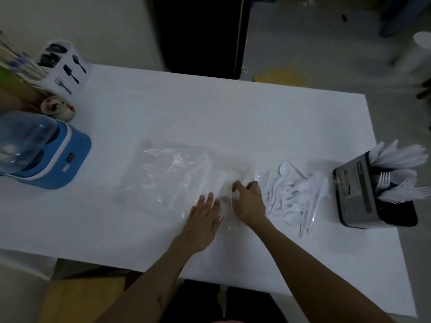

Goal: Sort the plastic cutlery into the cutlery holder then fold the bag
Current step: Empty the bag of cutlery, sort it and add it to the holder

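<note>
White and rectangular, the table (pixel 210 117) fills most of the dim head view, with grey floor beyond its far edge. Near the middle of it lies a clear, crinkled plastic bag (pixel 168 178), spread mostly flat, its right end bunched up where both hands meet it. The left hand (pixel 205 220) lies palm down with its fingers spread, pressing the near right part of the bag onto the table. The right hand (pixel 249 201) is just beside it, fingers curled and pinching the gathered plastic at the bag's right end. Right of that hand, a loose heap of white plastic cutlery (pixel 291 197) rests on the table, spoons and forks mixed. Further right, near the table's edge, stands a dark, box-shaped cutlery holder with metallic sides (pixel 354 190), already bearing white forks and other white pieces, handles down. At the left edge sits a blue appliance with a clear domed lid (pixel 46 157); behind it stands a white caddy printed with black spoon, knife and fork symbols (pixel 67 66), holding dark utensils.
</note>
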